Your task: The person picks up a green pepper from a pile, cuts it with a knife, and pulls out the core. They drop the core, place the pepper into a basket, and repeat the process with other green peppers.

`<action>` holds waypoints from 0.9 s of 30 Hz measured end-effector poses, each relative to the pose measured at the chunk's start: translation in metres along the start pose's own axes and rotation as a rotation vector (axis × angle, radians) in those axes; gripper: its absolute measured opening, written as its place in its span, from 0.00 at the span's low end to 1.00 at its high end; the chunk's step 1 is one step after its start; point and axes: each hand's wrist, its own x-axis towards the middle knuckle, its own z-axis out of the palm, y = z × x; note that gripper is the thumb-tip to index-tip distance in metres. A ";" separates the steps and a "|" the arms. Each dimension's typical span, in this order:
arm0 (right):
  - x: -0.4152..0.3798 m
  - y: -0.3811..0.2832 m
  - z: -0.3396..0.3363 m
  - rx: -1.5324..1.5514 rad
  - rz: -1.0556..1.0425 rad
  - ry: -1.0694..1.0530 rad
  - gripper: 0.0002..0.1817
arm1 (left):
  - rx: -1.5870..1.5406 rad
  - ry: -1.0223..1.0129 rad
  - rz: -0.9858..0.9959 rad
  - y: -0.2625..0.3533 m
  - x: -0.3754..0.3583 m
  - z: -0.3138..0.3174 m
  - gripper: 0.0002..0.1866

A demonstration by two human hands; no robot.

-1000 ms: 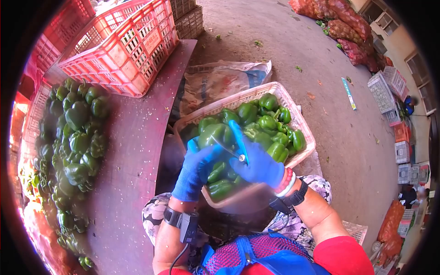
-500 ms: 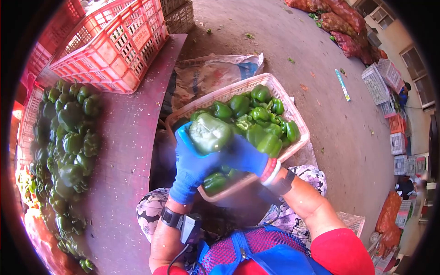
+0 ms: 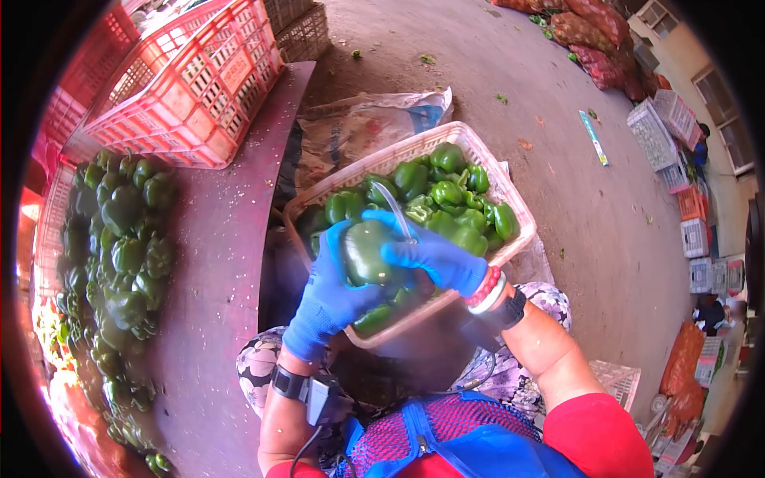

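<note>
My left hand (image 3: 327, 283), in a blue glove, is wrapped around a large green bell pepper (image 3: 368, 253) above the near side of a crate. In my right hand (image 3: 442, 255), also gloved in blue, is a knife (image 3: 390, 203) with a thin curved blade pointing up and away from me. The right fingers lie close against the pepper's right side, and the knife's handle is hidden in the grip. Beneath both hands sits a pale plastic crate (image 3: 522, 215) holding several green bell peppers (image 3: 458, 231).
On the left, a long heap of green peppers (image 3: 127, 255) lies beside a dark red board (image 3: 211, 295). A pink crate (image 3: 187, 95) stands at the board's far end. A crumpled sack (image 3: 351, 135) is behind the pepper crate. Stacked crates (image 3: 653, 143) and filled net sacks (image 3: 594, 36) line the right.
The pepper has turned in my left hand. My right hand has come up from below to its right side, and the knife blade now shows. The view has shifted slightly.
</note>
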 end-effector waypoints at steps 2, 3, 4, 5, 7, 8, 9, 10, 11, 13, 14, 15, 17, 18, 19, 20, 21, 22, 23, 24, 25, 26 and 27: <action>0.004 0.018 -0.007 0.050 -0.002 -0.016 0.40 | 0.016 -0.031 0.082 -0.005 0.001 0.005 0.48; 0.005 0.019 -0.006 0.046 -0.026 -0.018 0.39 | -0.017 -0.065 0.116 -0.007 0.003 0.004 0.49; 0.002 0.017 -0.008 0.044 0.018 -0.024 0.38 | -0.051 -0.096 0.150 -0.008 0.005 0.003 0.49; 0.000 0.014 -0.009 0.041 0.062 -0.030 0.36 | -0.034 -0.152 0.125 -0.007 0.007 0.001 0.50; -0.016 -0.013 -0.006 0.051 0.289 -0.042 0.33 | -0.003 -0.271 0.068 0.001 0.011 -0.007 0.51; -0.013 0.000 -0.009 0.058 0.246 -0.046 0.32 | -0.107 -0.286 0.028 0.001 0.012 -0.010 0.50; -0.010 0.006 -0.007 0.065 0.203 -0.049 0.31 | -0.117 -0.304 0.051 0.000 0.016 -0.014 0.49; -0.012 0.005 -0.010 0.014 0.185 -0.088 0.32 | -0.321 -0.326 -0.050 0.001 0.019 -0.019 0.48; -0.014 0.004 -0.008 0.028 0.119 -0.084 0.34 | -0.524 -0.345 -0.151 0.003 0.019 -0.024 0.47; -0.018 -0.008 0.003 0.057 -0.014 -0.078 0.38 | -0.704 -0.360 -0.147 0.002 0.018 -0.028 0.42; -0.020 -0.008 -0.008 0.065 0.023 -0.116 0.40 | -0.846 -0.357 -0.151 0.005 0.016 -0.027 0.41; -0.022 -0.010 -0.008 0.097 0.037 -0.123 0.40 | -0.992 -0.355 -0.152 0.009 0.014 -0.024 0.40; -0.026 -0.015 -0.008 0.162 0.066 -0.136 0.40 | -0.962 -0.304 -0.110 0.004 0.013 -0.021 0.46; -0.026 -0.014 -0.009 0.157 0.068 -0.140 0.39 | -0.995 -0.248 -0.098 -0.003 0.012 -0.018 0.48; -0.028 -0.012 -0.010 0.226 0.073 -0.151 0.37 | -1.026 -0.192 -0.084 -0.011 0.010 -0.015 0.49; -0.030 -0.011 -0.010 0.295 0.079 -0.161 0.35 | -1.101 -0.103 -0.077 -0.023 0.008 -0.010 0.48; -0.030 -0.009 -0.009 0.324 0.088 -0.160 0.39 | -1.173 -0.012 -0.071 -0.032 0.007 -0.008 0.48; -0.028 -0.008 -0.007 0.353 0.097 -0.160 0.43 | -0.844 0.090 0.110 -0.043 0.012 -0.013 0.44; -0.027 -0.006 -0.004 0.383 0.106 -0.159 0.48 | -0.417 0.259 0.238 -0.054 0.018 -0.019 0.41; -0.026 -0.006 -0.006 0.190 0.067 -0.113 0.48 | -0.063 0.461 0.304 -0.065 0.023 -0.024 0.37; -0.023 0.000 -0.013 -0.117 0.016 -0.052 0.42 | -0.483 0.369 0.237 -0.059 0.025 -0.035 0.36; -0.021 0.005 -0.019 -0.426 -0.015 0.020 0.38 | -0.909 0.326 0.151 -0.054 0.028 -0.045 0.35; -0.019 0.018 -0.028 -0.778 -0.044 0.067 0.34 | -1.527 0.082 0.040 -0.038 0.026 -0.059 0.35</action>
